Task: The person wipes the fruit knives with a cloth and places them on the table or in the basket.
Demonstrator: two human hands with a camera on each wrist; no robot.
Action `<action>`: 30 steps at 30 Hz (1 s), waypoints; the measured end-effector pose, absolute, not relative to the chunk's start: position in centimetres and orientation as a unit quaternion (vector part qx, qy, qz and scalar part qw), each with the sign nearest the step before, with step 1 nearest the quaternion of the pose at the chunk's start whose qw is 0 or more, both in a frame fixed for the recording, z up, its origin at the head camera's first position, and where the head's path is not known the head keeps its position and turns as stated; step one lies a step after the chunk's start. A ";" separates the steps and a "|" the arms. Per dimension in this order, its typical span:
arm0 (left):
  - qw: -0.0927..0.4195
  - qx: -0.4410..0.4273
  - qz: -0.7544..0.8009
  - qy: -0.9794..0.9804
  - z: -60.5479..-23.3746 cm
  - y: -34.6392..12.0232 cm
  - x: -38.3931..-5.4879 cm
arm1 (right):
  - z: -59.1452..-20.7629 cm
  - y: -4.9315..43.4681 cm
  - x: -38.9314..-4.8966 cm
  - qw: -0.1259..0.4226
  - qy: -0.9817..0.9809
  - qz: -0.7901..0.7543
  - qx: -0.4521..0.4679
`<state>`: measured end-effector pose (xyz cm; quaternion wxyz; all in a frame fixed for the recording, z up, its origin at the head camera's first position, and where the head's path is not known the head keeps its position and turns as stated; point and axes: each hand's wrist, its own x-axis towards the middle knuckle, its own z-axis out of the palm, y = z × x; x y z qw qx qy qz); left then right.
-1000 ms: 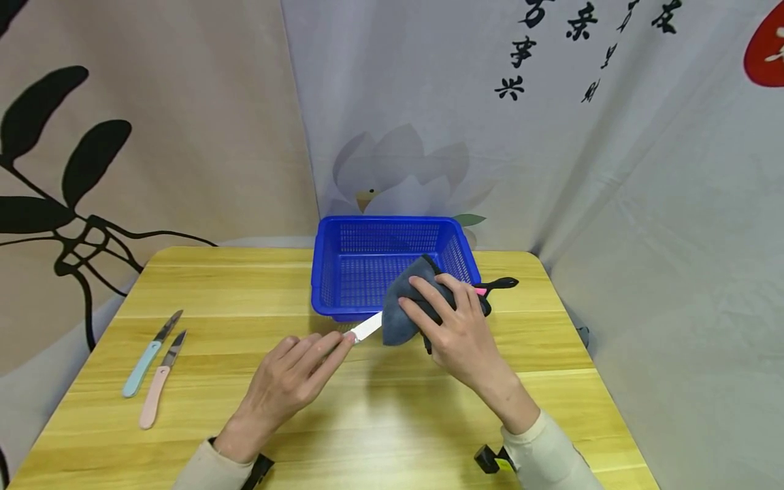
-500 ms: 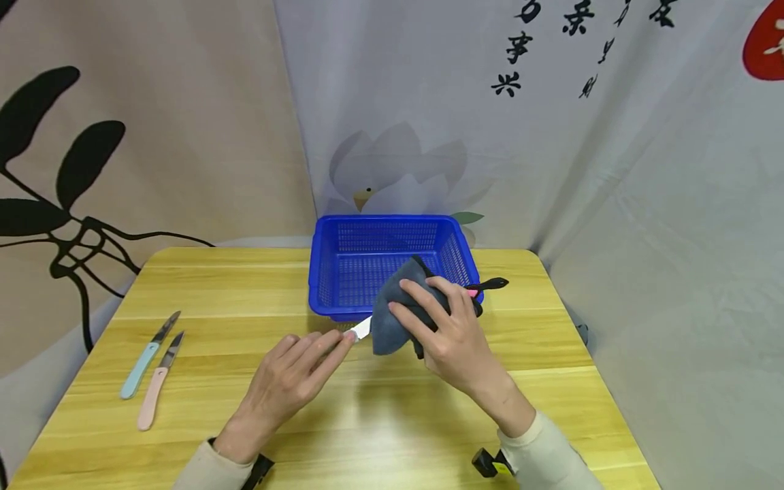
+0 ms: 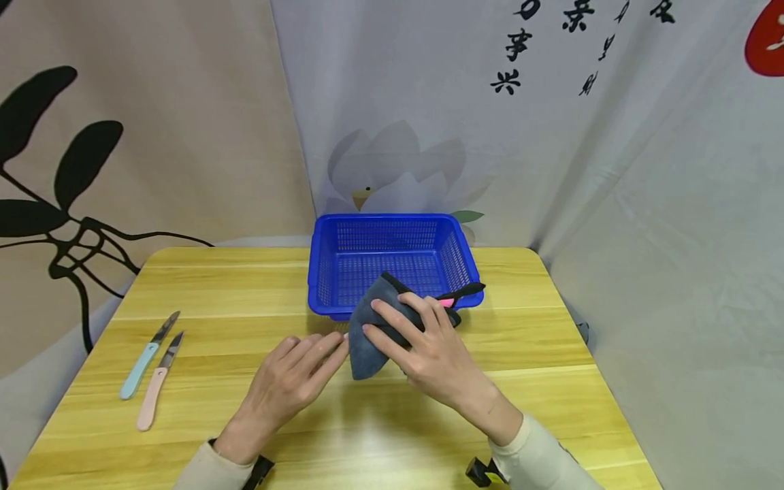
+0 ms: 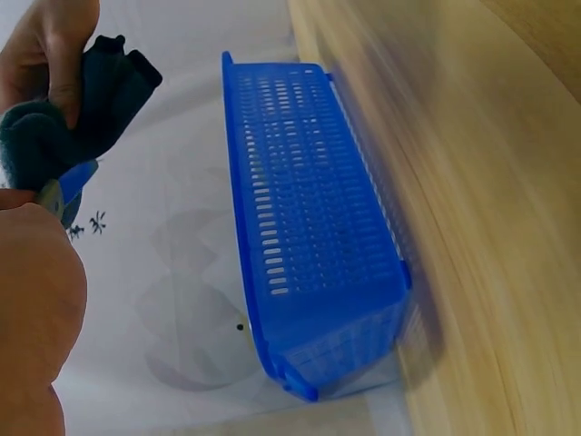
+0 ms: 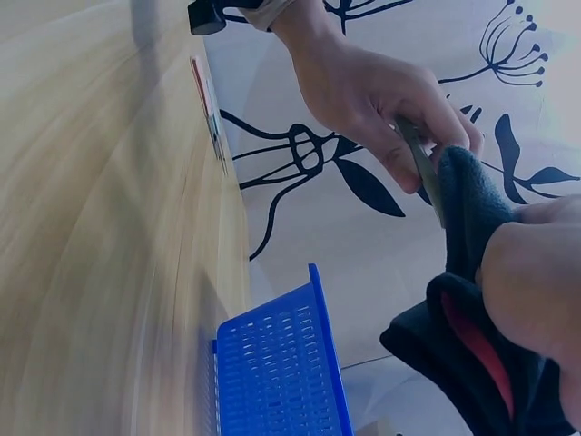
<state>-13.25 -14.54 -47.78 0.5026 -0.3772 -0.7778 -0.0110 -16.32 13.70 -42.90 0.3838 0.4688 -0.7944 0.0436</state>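
Observation:
My left hand (image 3: 297, 378) grips a knife (image 5: 423, 168) by its handle over the table, in front of the basket. In the head view the knife is almost wholly hidden by fingers and cloth. My right hand (image 3: 429, 347) pinches a folded grey-blue cloth (image 3: 367, 347) with black edging and a bit of pink round the blade. The cloth's edge sits right at the left fingertips. In the left wrist view part of the blade (image 4: 78, 182) shows beside the cloth. A black end of the cloth (image 3: 470, 290) sticks out behind the right hand.
A blue plastic basket (image 3: 315, 272) with slotted walls stands at the back middle of the wooden table (image 3: 245, 286). To the left lie a knife with a light blue handle (image 3: 139, 371) and one with a pink handle (image 3: 153, 398). Printed curtains (image 3: 392, 82) hang behind.
My right hand has slid left and toward me with the cloth, along the blade to the left fingertips. The visible blade has become covered. The left hand has stayed almost still.

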 end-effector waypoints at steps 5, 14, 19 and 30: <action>0.509 -0.377 -0.007 -0.774 -47.8 -14.6 -13.3 | -43.0 13.9 -16.5 0.383 -0.803 0.030 0.455; 0.508 -0.380 -0.010 -0.773 -47.8 -14.5 -13.3 | -43.0 14.7 -17.0 0.382 -0.814 0.020 0.437; 0.515 -0.382 -0.011 -0.768 -47.8 -14.5 -13.4 | -43.1 15.1 -17.3 0.376 -0.822 0.016 0.428; 0.515 -0.380 -0.013 -0.768 -47.8 -14.4 -13.4 | -43.2 15.9 -17.9 0.375 -0.831 0.017 0.412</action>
